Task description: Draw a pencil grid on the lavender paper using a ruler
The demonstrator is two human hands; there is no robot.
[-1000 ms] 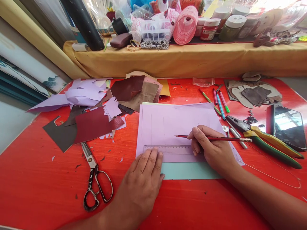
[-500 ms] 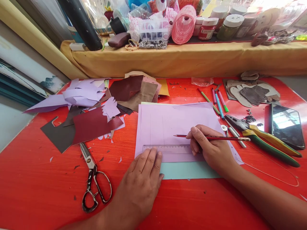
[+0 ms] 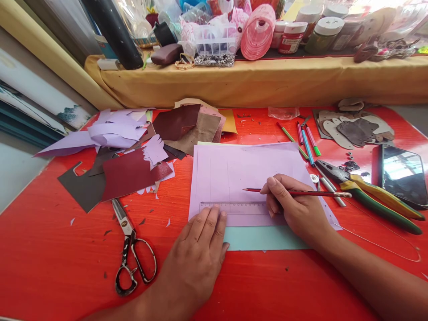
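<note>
The red jar [image 3: 292,38] on the cloth-covered ledge [image 3: 234,87] has a label [image 3: 290,46] with white print too small to read. Along the clear ruler [image 3: 245,208] runs a printed scale, its figures equally illegible. The ruler lies crosswise on the purple paper [image 3: 261,162], near its lower edge, below some thin drawn lines; a turquoise sheet [image 3: 264,239] shows underneath.

The left hand [image 3: 197,249] lies flat, fingers extended and close together, covering part of the ruler. The right hand [image 3: 294,207] pinches a red-and-black pencil [image 3: 312,193] and hides the ruler's right end; whether the pencil's point touches the paper I cannot tell.

Scissors [image 3: 126,226] lie on the red worktop [image 3: 83,258] near the left forearm, below leather scraps [image 3: 130,176]. Right of the paper are felt pens [image 3: 308,145], pliers [image 3: 377,206] and a phone [image 3: 403,174].
</note>
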